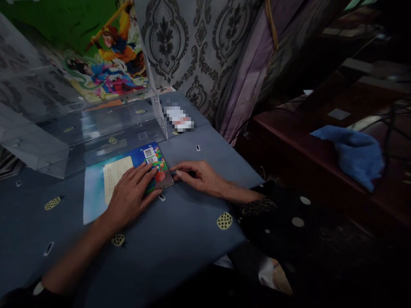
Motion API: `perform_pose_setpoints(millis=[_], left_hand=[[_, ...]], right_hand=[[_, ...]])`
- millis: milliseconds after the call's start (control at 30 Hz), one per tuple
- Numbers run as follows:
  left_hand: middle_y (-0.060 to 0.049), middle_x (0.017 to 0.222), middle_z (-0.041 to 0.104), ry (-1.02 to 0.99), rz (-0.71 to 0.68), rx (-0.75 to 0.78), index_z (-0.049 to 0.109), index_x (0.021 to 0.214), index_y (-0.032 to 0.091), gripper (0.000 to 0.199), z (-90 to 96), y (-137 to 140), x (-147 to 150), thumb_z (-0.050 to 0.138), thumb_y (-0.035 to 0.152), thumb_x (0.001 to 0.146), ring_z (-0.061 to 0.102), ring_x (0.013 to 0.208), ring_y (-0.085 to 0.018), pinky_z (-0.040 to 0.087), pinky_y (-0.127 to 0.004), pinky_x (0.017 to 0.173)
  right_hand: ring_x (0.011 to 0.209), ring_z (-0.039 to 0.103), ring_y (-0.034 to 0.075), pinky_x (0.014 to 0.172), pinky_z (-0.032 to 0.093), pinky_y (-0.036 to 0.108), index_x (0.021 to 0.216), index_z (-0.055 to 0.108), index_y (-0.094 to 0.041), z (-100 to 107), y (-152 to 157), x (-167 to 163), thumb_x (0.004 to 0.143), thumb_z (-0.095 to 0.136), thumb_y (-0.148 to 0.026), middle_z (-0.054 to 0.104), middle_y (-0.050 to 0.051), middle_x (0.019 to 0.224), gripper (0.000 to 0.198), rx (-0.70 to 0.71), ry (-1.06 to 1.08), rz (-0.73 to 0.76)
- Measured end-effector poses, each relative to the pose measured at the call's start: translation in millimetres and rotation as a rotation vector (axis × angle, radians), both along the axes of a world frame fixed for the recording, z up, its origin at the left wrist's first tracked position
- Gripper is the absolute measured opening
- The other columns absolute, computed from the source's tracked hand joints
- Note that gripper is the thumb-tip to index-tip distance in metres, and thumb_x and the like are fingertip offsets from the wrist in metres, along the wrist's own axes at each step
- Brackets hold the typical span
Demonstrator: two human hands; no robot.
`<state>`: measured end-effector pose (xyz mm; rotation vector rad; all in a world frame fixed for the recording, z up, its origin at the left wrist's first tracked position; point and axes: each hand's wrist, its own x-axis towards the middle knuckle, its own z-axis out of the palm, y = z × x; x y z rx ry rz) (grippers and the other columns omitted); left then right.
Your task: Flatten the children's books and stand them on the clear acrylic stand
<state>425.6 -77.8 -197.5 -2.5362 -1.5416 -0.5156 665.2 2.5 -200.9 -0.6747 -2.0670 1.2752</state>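
A thin book (93,188) lies face down on the table, its blue back bearing a cream text panel, a barcode label and a colourful picture. Across its right half rests my left hand (131,188), palm down, fingers stretched out and flat on the cover. At the book's right edge is my right hand (202,177), its fingers curled and thumb close to the index finger. Those fingertips meet the edge near the lower right corner; how much of the book they pinch is hard to see.
Behind the book stands a clear acrylic rack (159,113) holding a large green picture book (118,55). A blurred white item (180,119) lies beside it. Blue cloth with pineapple prints covers the table (199,222). To the right, a dark red surface (289,141) holds a blue cloth (356,154) and cables.
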Motion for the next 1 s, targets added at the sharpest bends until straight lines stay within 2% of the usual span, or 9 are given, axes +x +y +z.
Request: perform_pose_setpoints(millis=[200, 533, 733, 1000], left_hand=[[-0.014, 0.139, 0.061, -0.014, -0.016, 0.008, 0.053, 0.137, 0.020, 0.050, 1.5, -0.4, 0.8, 0.043, 0.053, 0.101, 0.056, 0.130, -0.031, 0.047, -0.053, 0.107], [-0.014, 0.140, 0.060, -0.006, -0.014, 0.014, 0.052, 0.138, 0.020, 0.049, 0.9, -1.3, 1.9, 0.038, 0.051, 0.102, 0.054, 0.132, -0.031, 0.045, -0.053, 0.108], [-0.013, 0.139, 0.061, 0.020, 0.007, 0.022, 0.051, 0.136, 0.021, 0.052, -0.7, -0.7, 2.3, 0.033, 0.055, 0.103, 0.054, 0.132, -0.030, 0.045, -0.052, 0.107], [-0.012, 0.141, 0.059, -0.003, -0.001, 0.009, 0.050, 0.138, 0.022, 0.050, -1.0, -1.2, 1.6, 0.036, 0.055, 0.102, 0.054, 0.133, -0.030, 0.044, -0.054, 0.109]], right_hand=[[0.075, 0.069, 0.014, 0.069, 0.052, 0.026, 0.111, 0.070, -0.015, 0.2, -1.4, 0.5, 0.096, 0.052, -0.026, 0.076, 0.004, 0.085, 0.025, 0.093, -0.033, -0.013], [0.069, 0.067, 0.013, 0.066, 0.049, 0.025, 0.114, 0.070, -0.015, 3.9, -3.3, 0.3, 0.098, 0.050, -0.029, 0.076, 0.003, 0.082, 0.029, 0.119, -0.034, -0.031], [0.071, 0.066, 0.013, 0.065, 0.048, 0.024, 0.113, 0.071, -0.017, 3.5, -2.3, 1.4, 0.098, 0.052, -0.028, 0.075, 0.003, 0.083, 0.027, 0.146, -0.072, -0.011], [0.075, 0.069, 0.013, 0.069, 0.050, 0.025, 0.114, 0.070, -0.018, 4.4, -3.3, 1.4, 0.098, 0.050, -0.028, 0.076, 0.002, 0.085, 0.027, 0.153, -0.063, -0.034]])
